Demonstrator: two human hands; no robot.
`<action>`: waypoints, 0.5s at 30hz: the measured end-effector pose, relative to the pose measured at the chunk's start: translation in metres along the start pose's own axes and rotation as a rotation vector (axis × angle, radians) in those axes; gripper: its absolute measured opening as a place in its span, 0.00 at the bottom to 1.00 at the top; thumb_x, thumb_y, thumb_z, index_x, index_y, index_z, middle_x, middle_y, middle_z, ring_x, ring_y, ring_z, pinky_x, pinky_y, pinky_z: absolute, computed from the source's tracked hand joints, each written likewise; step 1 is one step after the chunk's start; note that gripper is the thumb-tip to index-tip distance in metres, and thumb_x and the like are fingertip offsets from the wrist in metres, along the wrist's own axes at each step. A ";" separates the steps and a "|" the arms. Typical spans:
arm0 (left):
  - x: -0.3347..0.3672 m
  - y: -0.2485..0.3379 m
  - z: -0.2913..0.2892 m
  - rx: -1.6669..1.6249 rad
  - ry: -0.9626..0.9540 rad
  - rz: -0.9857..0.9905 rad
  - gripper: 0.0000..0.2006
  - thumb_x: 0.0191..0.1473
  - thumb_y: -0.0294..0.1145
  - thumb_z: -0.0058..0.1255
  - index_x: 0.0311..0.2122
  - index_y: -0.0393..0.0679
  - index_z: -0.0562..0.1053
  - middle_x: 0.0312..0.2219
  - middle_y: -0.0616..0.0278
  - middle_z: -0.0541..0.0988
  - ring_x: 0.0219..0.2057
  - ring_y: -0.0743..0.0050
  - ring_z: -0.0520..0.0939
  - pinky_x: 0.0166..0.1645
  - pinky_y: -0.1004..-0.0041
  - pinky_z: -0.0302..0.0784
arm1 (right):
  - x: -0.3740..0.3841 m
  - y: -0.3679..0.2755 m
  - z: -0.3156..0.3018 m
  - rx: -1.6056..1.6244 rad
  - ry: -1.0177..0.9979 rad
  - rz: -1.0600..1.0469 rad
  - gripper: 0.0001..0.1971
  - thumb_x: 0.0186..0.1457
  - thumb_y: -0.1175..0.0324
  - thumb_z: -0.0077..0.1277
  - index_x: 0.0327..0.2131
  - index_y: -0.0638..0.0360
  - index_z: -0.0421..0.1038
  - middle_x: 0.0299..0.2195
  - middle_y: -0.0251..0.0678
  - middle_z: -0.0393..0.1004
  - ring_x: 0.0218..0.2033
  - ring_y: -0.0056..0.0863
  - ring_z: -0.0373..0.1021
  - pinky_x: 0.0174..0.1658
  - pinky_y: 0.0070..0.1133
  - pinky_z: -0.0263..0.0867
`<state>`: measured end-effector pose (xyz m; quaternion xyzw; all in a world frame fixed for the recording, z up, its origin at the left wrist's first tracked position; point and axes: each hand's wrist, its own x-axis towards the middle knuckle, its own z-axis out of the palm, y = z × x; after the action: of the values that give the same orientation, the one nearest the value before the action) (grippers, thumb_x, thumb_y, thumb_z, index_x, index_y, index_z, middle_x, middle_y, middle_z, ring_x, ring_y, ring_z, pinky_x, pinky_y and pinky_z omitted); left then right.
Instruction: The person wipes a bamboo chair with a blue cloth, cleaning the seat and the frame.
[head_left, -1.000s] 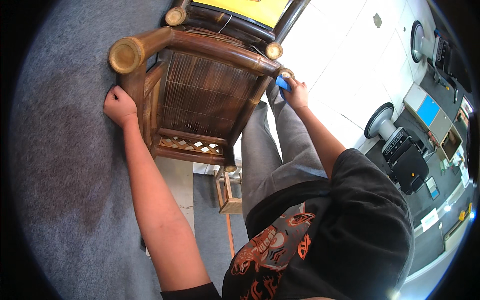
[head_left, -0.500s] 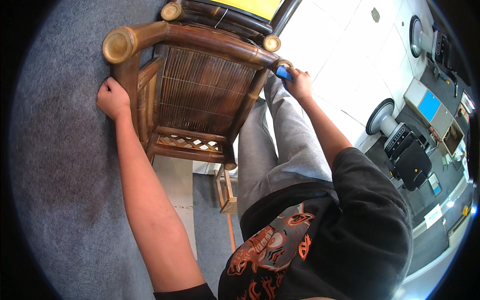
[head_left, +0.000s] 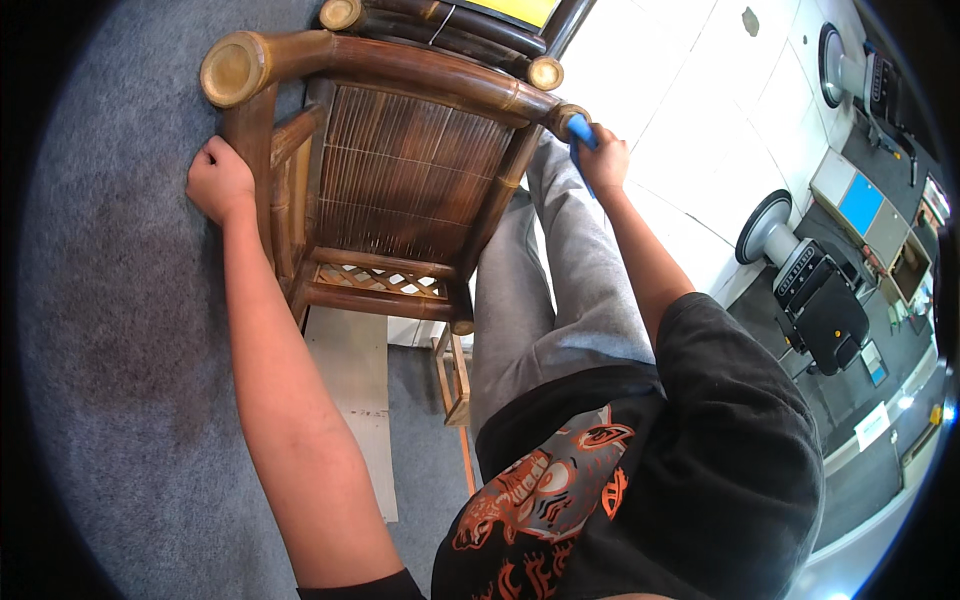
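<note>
A dark brown bamboo chair [head_left: 415, 175] with a slatted panel and thick round rails is in front of me. My right hand [head_left: 605, 160] is closed round a blue cloth [head_left: 582, 131] at the right end of the top rail [head_left: 420, 70]. Part of the cloth hangs below the fingers. On the other side, my left hand [head_left: 221, 182] is curled into a fist against the chair's left side post [head_left: 258, 185]. Its fingertips are hidden, so what they hold, if anything, does not show.
Another bamboo piece with a yellow panel [head_left: 515, 8] stands just beyond the chair. Grey carpet [head_left: 110, 300] lies to the left, white floor tiles [head_left: 690, 130] to the right. Salon-type chairs [head_left: 820, 310] are at the far right. A small wooden stand [head_left: 455, 385] is below the chair.
My right hand has shifted slightly right with the blue cloth, and more of the cloth now hangs below it. My left fist appears slightly higher and farther left.
</note>
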<state>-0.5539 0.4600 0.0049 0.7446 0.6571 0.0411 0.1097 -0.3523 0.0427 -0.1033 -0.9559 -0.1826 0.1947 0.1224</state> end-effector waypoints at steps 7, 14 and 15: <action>-0.001 0.009 0.003 -0.005 -0.019 0.010 0.22 0.47 0.44 0.35 0.28 0.36 0.76 0.29 0.44 0.77 0.33 0.43 0.77 0.41 0.58 0.70 | 0.000 -0.003 0.016 -0.006 0.075 -0.093 0.13 0.41 0.63 0.53 0.33 0.53 0.72 0.29 0.41 0.75 0.30 0.39 0.71 0.38 0.31 0.62; 0.000 0.004 0.001 0.009 0.011 0.016 0.22 0.47 0.45 0.35 0.28 0.36 0.76 0.29 0.44 0.77 0.33 0.43 0.77 0.40 0.58 0.70 | 0.007 0.001 0.003 -0.021 0.102 0.103 0.09 0.42 0.62 0.52 0.28 0.55 0.72 0.23 0.43 0.74 0.25 0.42 0.71 0.31 0.33 0.65; 0.000 0.005 0.003 0.015 0.017 0.020 0.22 0.47 0.45 0.35 0.27 0.36 0.76 0.29 0.44 0.77 0.32 0.43 0.77 0.40 0.58 0.70 | 0.007 -0.004 0.008 0.033 0.183 0.105 0.08 0.43 0.62 0.53 0.26 0.55 0.73 0.23 0.43 0.74 0.25 0.42 0.71 0.29 0.33 0.66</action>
<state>-0.5484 0.4595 0.0031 0.7514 0.6511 0.0435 0.0979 -0.3507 0.0504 -0.1121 -0.9759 -0.1170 0.1155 0.1437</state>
